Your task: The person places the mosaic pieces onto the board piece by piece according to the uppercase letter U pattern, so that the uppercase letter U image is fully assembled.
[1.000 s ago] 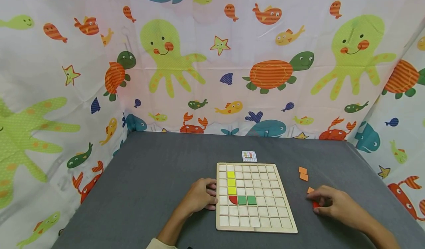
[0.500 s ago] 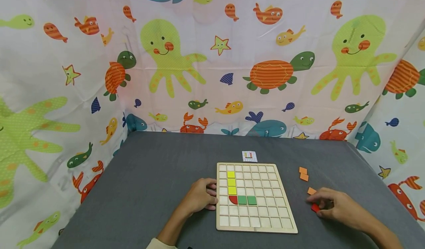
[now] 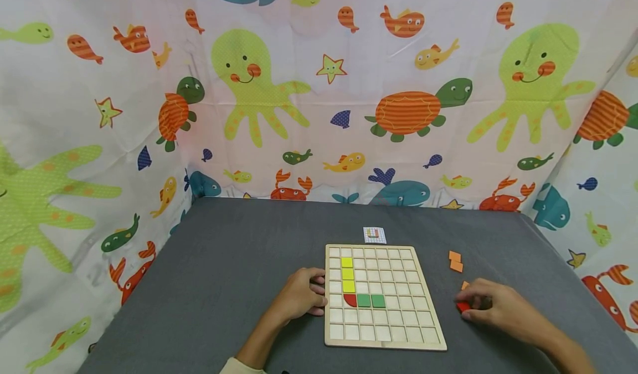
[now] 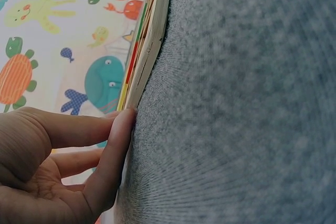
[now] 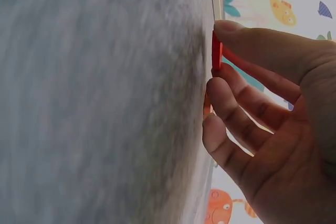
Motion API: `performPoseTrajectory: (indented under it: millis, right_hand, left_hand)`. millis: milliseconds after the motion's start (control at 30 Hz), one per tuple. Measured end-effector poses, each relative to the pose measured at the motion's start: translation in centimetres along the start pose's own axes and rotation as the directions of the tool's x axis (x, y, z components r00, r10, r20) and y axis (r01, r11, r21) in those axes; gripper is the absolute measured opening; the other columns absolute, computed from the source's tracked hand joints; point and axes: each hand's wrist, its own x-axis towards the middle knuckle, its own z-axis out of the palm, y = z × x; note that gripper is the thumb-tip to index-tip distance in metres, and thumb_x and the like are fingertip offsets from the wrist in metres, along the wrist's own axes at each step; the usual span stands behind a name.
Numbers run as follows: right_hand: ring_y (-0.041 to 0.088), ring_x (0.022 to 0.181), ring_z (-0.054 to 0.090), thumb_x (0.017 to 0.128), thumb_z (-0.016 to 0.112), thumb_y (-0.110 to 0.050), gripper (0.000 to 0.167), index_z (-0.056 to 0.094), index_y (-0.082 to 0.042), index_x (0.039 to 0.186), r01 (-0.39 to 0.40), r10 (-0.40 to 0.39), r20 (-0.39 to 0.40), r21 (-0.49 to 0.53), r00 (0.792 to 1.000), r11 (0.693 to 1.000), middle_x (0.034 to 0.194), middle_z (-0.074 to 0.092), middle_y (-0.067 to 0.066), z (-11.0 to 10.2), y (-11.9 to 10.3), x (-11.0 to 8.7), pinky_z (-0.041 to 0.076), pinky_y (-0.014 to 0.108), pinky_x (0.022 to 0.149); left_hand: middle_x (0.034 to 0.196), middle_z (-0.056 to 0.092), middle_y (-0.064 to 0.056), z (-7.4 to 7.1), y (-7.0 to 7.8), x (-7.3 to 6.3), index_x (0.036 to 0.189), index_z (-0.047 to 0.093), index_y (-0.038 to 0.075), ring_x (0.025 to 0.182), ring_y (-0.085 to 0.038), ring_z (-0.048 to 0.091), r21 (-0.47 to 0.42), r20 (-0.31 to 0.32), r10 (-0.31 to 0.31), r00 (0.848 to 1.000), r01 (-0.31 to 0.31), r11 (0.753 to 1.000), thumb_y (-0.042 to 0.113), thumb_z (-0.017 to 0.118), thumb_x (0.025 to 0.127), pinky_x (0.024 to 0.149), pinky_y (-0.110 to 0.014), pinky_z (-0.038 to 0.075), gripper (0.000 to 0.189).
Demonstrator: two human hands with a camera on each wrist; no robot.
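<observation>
A wooden grid board (image 3: 399, 313) lies on the table. Set in its squares are yellow square tiles (image 3: 347, 274), a red quarter-round tile (image 3: 350, 300) and two green square tiles (image 3: 371, 301). My left hand (image 3: 298, 295) is at the board's left edge, thumb and fingertips resting against its side; the left wrist view shows the thumb tip (image 4: 123, 121) right at that edge. Right of the board, my right hand (image 3: 500, 307) pinches a red tile (image 5: 217, 51) between thumb and finger, low over the table. The fingers hide part of this tile.
Two orange tiles (image 3: 456, 261) lie to the right of the board. Another orange tile (image 3: 465, 285) is partly covered by my right hand. Behind the board lies a small printed grid card (image 3: 374, 235). A patterned sea-animal curtain (image 3: 299, 113) encloses the grey table (image 3: 249, 241).
My right hand has shifted slightly left toward the board with the red tile between its fingers. The left hand and the board have stayed in place.
</observation>
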Motion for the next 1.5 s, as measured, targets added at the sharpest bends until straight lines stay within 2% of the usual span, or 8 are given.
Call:
performPoseTrajectory:
  millis: [233, 600, 1000, 1167, 1333, 1500]
  right_hand:
    - [0.003, 0.081, 0.056, 0.090, 0.086, -0.029, 0.018, 0.079, -0.023, 0.105, 0.076, -0.075, -0.040, 0.030, 0.996, 0.997, 0.092, 0.064, -0.010, 0.9, -1.5, 1.4, 0.047, 0.021, 0.065]
    - [0.006, 0.084, 0.057, 0.090, 0.086, -0.036, 0.021, 0.079, -0.024, 0.106, 0.100, -0.100, -0.004, 0.063, 0.995, 0.993, 0.094, 0.064, -0.008, 2.4, -3.7, 3.5, 0.048, 0.022, 0.068]
    - [0.011, 0.083, 0.058, 0.090, 0.086, -0.029, 0.022, 0.076, -0.018, 0.106, 0.168, -0.173, 0.026, 0.142, 0.985, 0.976, 0.095, 0.065, -0.004, 3.8, -5.8, 5.1, 0.049, 0.022, 0.067]
    - [0.012, 0.081, 0.058, 0.090, 0.087, -0.029, 0.021, 0.077, -0.018, 0.105, 0.217, -0.222, 0.020, 0.133, 0.975, 0.967, 0.095, 0.066, -0.004, 4.5, -6.5, 5.6, 0.050, 0.022, 0.065]
    - [0.008, 0.082, 0.057, 0.091, 0.085, -0.031, 0.022, 0.077, -0.018, 0.107, 0.210, -0.217, 0.048, 0.111, 0.975, 0.971, 0.096, 0.066, -0.005, 4.8, -7.4, 6.2, 0.050, 0.022, 0.067]
    - [0.009, 0.084, 0.058, 0.091, 0.086, -0.032, 0.024, 0.078, -0.018, 0.108, 0.203, -0.210, 0.075, 0.095, 0.975, 0.974, 0.098, 0.067, -0.007, 5.3, -7.9, 6.7, 0.050, 0.022, 0.069]
  left_hand:
    - [0.122, 0.062, -0.018, 0.0, 0.1, -0.1, 0.143, 0.057, -0.010, 0.096, -0.023, 0.070, 0.012, -0.007, 0.005, 1.000, -0.005, 1.000, -0.014, 0.076, 0.084, 0.063, -0.036, 0.068, 0.062]
    - [0.122, 0.062, -0.018, 0.0, 0.2, -0.1, 0.143, 0.057, -0.009, 0.097, -0.024, 0.070, 0.010, -0.002, -0.002, 1.000, 0.002, 1.000, -0.015, 0.076, 0.084, 0.063, -0.036, 0.068, 0.062]
    - [0.121, 0.062, -0.018, 0.1, 0.3, -0.1, 0.142, 0.058, -0.010, 0.097, -0.024, 0.070, 0.013, -0.008, 0.000, 1.000, 0.000, 1.000, -0.015, 0.076, 0.083, 0.062, -0.036, 0.068, 0.061]
    - [0.121, 0.062, -0.018, 0.1, 0.3, -0.1, 0.143, 0.058, -0.009, 0.095, -0.023, 0.068, 0.008, -0.013, -0.004, 1.000, 0.004, 1.000, -0.016, 0.076, 0.083, 0.063, -0.036, 0.068, 0.062]
    - [0.121, 0.062, -0.017, 0.1, 0.3, -0.1, 0.143, 0.058, -0.009, 0.095, -0.023, 0.069, 0.010, -0.008, -0.005, 1.000, 0.005, 1.000, -0.015, 0.076, 0.084, 0.063, -0.036, 0.068, 0.062]
    - [0.122, 0.062, -0.018, 0.1, 0.3, -0.2, 0.143, 0.057, -0.010, 0.097, -0.024, 0.069, 0.011, -0.002, 0.000, 1.000, 0.000, 1.000, -0.015, 0.076, 0.084, 0.063, -0.037, 0.068, 0.062]
